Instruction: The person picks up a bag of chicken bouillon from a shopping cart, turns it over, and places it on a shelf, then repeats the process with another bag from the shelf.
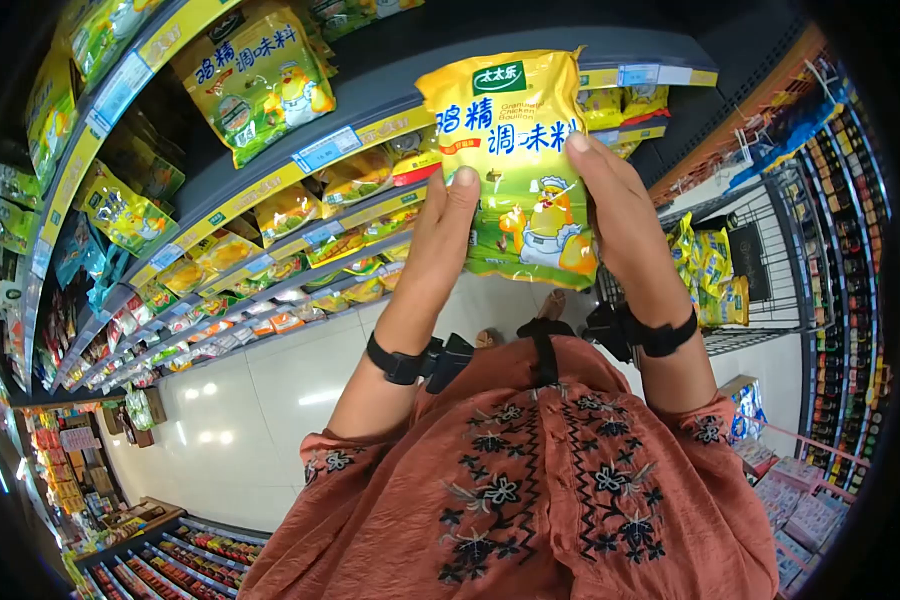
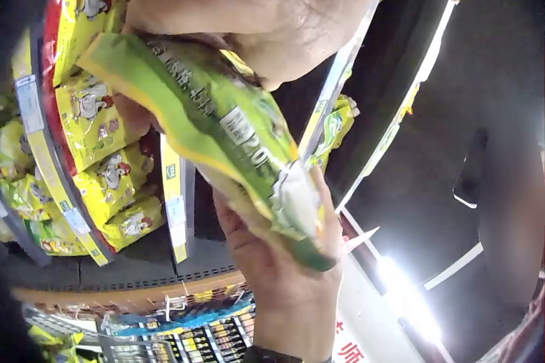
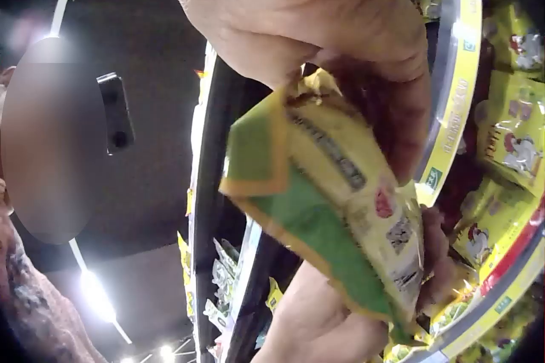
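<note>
Both hands hold up a yellow and green bag of granulated chicken bouillon (image 1: pixel 530 190), its printed front facing the head camera. My left hand (image 1: pixel 438 235) grips the left edge, thumb on the front and fingers behind. On the opposite edge my right hand (image 1: pixel 630 215) grips it the same way. In the left wrist view the green bottom edge of the bag (image 2: pixel 213 133) shows, between the near left hand (image 2: pixel 264 5) and the right hand (image 2: pixel 285 286). The right wrist view shows the printed back of the bag (image 3: pixel 358 193), below the right hand (image 3: pixel 306 14).
Curved store shelves (image 1: pixel 335 150) with similar bags (image 1: pixel 255 85) stand in front and to the left. A shopping cart (image 1: pixel 770 260) on the right carries several yellow bags (image 1: pixel 710 265). Pale tiled floor (image 1: pixel 260 385) lies below, with bottle-lined shelves (image 1: pixel 840 330) at far right.
</note>
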`<state>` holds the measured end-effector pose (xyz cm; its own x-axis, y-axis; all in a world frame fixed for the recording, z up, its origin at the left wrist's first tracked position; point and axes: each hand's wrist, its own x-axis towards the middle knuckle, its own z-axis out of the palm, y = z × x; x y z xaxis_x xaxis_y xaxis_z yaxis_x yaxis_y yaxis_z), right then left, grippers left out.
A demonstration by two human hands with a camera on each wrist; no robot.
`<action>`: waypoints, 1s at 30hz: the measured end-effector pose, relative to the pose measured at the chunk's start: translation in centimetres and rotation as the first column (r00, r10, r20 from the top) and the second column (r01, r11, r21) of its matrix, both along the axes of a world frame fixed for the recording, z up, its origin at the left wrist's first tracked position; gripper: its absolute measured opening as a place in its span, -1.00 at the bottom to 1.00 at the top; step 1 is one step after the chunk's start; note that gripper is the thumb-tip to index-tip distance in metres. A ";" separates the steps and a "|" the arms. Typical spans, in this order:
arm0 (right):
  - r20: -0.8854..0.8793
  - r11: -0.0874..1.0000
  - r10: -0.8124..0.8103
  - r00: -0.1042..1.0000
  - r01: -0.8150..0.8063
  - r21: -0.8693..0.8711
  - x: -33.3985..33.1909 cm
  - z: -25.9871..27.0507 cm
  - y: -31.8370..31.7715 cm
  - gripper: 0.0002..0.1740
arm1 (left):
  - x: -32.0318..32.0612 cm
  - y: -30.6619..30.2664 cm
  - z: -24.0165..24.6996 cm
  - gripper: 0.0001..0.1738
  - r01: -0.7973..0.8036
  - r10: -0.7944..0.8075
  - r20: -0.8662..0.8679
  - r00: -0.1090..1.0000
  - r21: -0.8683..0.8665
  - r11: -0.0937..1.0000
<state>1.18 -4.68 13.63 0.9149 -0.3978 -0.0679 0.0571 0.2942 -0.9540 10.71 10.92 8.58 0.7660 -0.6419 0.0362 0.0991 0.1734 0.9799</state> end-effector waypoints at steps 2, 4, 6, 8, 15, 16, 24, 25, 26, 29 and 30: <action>0.012 0.994 0.008 1.000 -0.007 -0.112 -0.4 0.1 0.5 -0.44 | 0.5 -0.4 -0.6 -0.32 0.003 -0.008 -0.048 0.999 -0.099 0.995; 0.111 0.985 0.084 0.990 -0.066 -0.159 -0.9 0.9 1.3 -0.37 | 0.5 -0.8 -0.1 -0.30 0.062 -0.128 -0.219 0.967 -0.285 0.957; 0.175 0.968 0.158 0.972 -0.117 -0.224 -1.2 1.0 1.6 -0.28 | 0.8 -1.1 -0.2 -0.29 0.111 -0.242 -0.299 0.923 -0.394 0.912; 0.205 0.979 0.188 0.961 -0.168 -0.112 -1.4 1.0 2.1 -0.28 | 1.9 -0.2 -2.3 -0.37 0.276 -0.509 -0.275 0.816 -0.589 0.760; 0.259 0.994 0.104 0.960 -0.091 -0.061 -1.8 1.2 2.3 -0.39 | 2.5 -2.0 -5.5 -0.36 0.136 -0.669 -0.507 0.544 -0.733 0.666; 0.274 0.996 0.089 0.958 -0.080 -0.046 -2.0 1.0 1.9 -0.41 | 2.4 -2.1 -4.7 -0.35 0.160 -0.711 -0.474 0.520 -0.763 0.626; 0.205 0.998 0.017 0.979 -0.003 -0.069 -2.2 -0.1 1.8 -0.46 | 2.2 -4.1 -4.9 -0.41 0.046 -0.806 -0.409 0.428 -0.881 0.472; 0.187 0.998 0.006 0.982 0.007 -0.068 -2.2 -0.2 1.9 -0.46 | 2.4 -4.3 -5.3 -0.42 0.053 -0.818 -0.398 0.415 -0.887 0.458; 0.179 0.998 0.004 0.984 0.008 -0.067 -2.2 -0.5 1.9 -0.46 | 2.5 -4.4 -5.5 -0.43 0.060 -0.830 -0.386 0.403 -0.894 0.445; 0.161 0.997 0.002 0.987 0.009 -0.071 -2.3 -1.1 1.8 -0.46 | 2.6 -4.7 -5.5 -0.45 0.046 -0.841 -0.395 0.371 -0.896 0.441; 0.157 0.997 0.003 0.988 0.010 -0.077 -2.3 -1.2 1.8 -0.46 | 2.6 -4.8 -5.3 -0.45 0.036 -0.840 -0.406 0.360 -0.894 0.447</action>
